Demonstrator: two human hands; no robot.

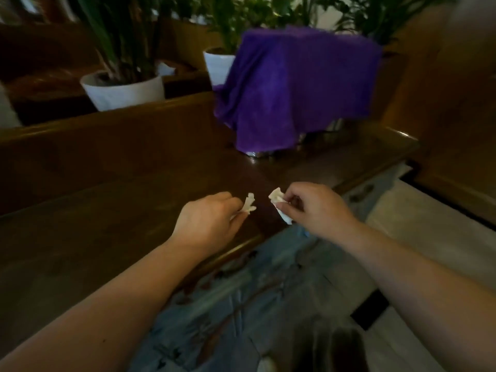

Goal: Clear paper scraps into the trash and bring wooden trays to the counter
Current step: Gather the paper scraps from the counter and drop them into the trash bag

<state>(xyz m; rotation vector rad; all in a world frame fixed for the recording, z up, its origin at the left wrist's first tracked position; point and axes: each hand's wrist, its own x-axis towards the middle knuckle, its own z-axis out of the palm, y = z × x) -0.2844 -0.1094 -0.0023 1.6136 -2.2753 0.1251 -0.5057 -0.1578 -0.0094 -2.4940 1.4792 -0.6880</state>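
Observation:
My left hand (208, 220) pinches a small crumpled white paper scrap (249, 204) between thumb and fingers, above the front edge of a dark wooden table (107, 224). My right hand (316, 206) grips another white paper scrap (277, 202), partly tucked under the fingers, just to the right. The two scraps are a short gap apart. No wooden tray and no trash bin are in view.
A purple cloth (295, 84) drapes over a boxy thing standing on the table's far right. White plant pots (123, 92) with green plants stand behind a wooden ledge. Patterned grey flooring (255, 304) lies below the table edge, a pale mat (418, 226) to the right.

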